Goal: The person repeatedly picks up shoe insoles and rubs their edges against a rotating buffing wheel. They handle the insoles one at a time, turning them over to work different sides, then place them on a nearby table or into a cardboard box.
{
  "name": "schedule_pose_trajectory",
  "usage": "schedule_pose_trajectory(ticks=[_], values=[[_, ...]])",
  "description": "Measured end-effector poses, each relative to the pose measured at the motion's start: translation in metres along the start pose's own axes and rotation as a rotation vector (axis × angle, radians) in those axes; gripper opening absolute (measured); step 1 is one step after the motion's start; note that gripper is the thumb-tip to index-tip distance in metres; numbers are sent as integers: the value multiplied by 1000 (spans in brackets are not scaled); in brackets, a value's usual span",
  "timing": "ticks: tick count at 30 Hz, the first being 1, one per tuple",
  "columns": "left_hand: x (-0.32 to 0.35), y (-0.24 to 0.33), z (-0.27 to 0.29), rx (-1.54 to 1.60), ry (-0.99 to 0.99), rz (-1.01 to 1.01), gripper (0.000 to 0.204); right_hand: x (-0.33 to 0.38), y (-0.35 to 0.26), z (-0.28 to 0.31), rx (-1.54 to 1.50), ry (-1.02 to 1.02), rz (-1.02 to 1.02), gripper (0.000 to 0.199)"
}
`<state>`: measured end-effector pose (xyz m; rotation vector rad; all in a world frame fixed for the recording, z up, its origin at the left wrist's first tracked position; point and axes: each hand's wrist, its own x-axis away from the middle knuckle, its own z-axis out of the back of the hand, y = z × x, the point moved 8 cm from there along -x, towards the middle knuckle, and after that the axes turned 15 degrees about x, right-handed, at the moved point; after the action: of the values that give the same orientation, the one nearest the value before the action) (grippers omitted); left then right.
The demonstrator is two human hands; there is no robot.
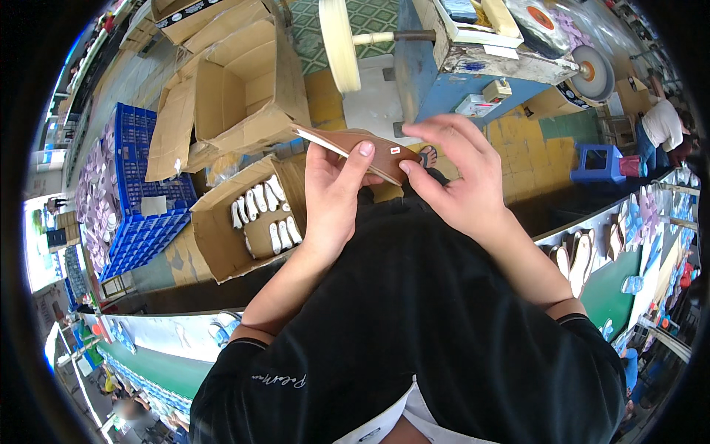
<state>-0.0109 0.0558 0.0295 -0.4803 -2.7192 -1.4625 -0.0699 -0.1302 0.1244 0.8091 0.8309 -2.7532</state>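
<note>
**Left hand point(330, 196) gripped a brown shoe sole point(381, 159) beside the right hand point(473, 181)**

The brown shoe sole, pale along its edge and bearing a small white label, was in midair beyond the person's black shirt point(414, 296). The left hand was clamped on its left part, thumb on top and fingers beneath. The right hand's thumb touched its right end, while the fingers stood apart from that thumb.

To the left sat a cardboard box point(214, 248) holding white sole-shaped pieces point(259, 198), with a larger carton point(290, 89) farther off and a blue plastic crate point(151, 240) farther left. On the far side, a blue machine point(436, 92) had 2 wheels: cream point(339, 44) at left, grey point(595, 74) at right. More soles point(583, 259) lay at near right, beside a green belt point(625, 296).
</note>
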Motion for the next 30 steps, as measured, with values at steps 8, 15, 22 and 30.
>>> schedule_pose_trajectory(ticks=[8,15,22,30], values=[[2,4,-5,11,3,-101,44,4,-1,-11,-10,-3,-44,24],[4,7,-6,-41,-42,-129,46,5,-1,-16,22,14,-66,15],[0,8,-6,26,-41,-142,46,5,5,-22,-35,-15,-124,14],[-1,3,1,47,9,-53,52,-3,-1,-11,-104,-63,84,25]])
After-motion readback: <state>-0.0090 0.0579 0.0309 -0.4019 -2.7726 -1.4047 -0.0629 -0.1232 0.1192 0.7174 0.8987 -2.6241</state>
